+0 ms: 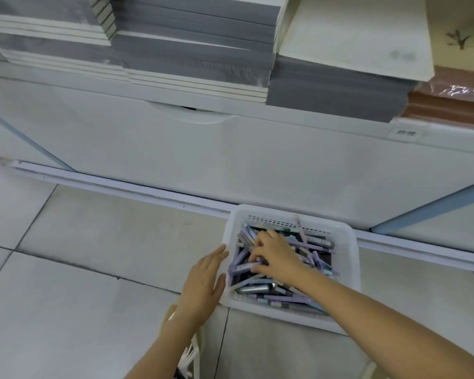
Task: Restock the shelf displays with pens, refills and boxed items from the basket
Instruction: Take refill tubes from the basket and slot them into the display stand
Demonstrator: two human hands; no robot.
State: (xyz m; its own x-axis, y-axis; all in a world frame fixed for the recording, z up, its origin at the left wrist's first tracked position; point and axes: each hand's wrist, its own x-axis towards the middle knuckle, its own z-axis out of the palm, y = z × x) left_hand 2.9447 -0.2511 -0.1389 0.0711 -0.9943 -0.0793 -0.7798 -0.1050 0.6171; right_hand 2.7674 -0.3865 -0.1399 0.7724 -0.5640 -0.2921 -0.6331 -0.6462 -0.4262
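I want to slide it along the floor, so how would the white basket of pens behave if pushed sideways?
The white basket would probably slide easily, as it sits on smooth floor tiles. Its thin perforated wall may flex where the left hand touches it. The loose pens, piled crosswise, would likely shift and rattle, not spill.

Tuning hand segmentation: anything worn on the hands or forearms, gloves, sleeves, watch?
No. Left hand and right hand are bare, no gloves or rings visible. Both forearms are uncovered to the frame edge; no sleeve or watch shows.
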